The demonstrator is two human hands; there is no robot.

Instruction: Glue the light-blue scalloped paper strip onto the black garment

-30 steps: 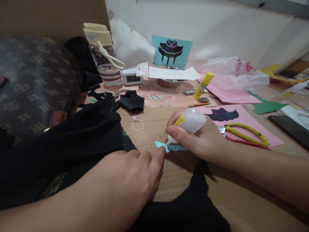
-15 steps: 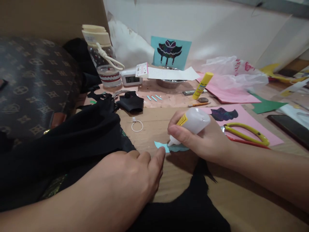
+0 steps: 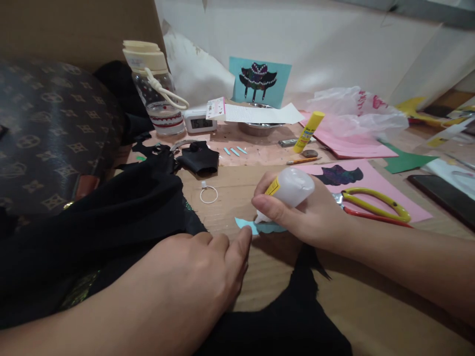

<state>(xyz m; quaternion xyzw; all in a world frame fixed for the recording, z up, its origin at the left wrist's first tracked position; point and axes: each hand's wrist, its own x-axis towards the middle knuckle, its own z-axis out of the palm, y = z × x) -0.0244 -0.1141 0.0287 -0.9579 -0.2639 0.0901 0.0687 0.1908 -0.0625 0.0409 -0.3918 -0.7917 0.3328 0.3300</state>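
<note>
My right hand (image 3: 313, 212) is wrapped round a translucent white glue bottle (image 3: 296, 187) with a yellow label. The bottle is tilted nozzle down, its tip at a small light blue paper cutout (image 3: 243, 225) with a wavy edge. The cutout lies on brown cardboard (image 3: 237, 173), its right part hidden behind my right hand. With an extended fingertip my left hand (image 3: 208, 269) presses the cutout down near its left part; the other fingers are curled under. Black fabric (image 3: 122, 212) lies beside my left hand, and another black fabric piece (image 3: 289, 321) is in front.
Scissors (image 3: 376, 202) rest on pink paper with a dark shiny cutout (image 3: 341, 175). Behind are a glue stick (image 3: 308, 132), a pencil (image 3: 302, 161), a metal bowl (image 3: 258, 129), a clock (image 3: 200, 122) and a bottle (image 3: 159, 99). A phone (image 3: 445, 198) lies right, a patterned bag (image 3: 55, 133) left.
The glue bottle's nozzle has moved slightly left along the cutout with my right hand. My left fingertip stays on the paper; the whole view has shifted a little.
</note>
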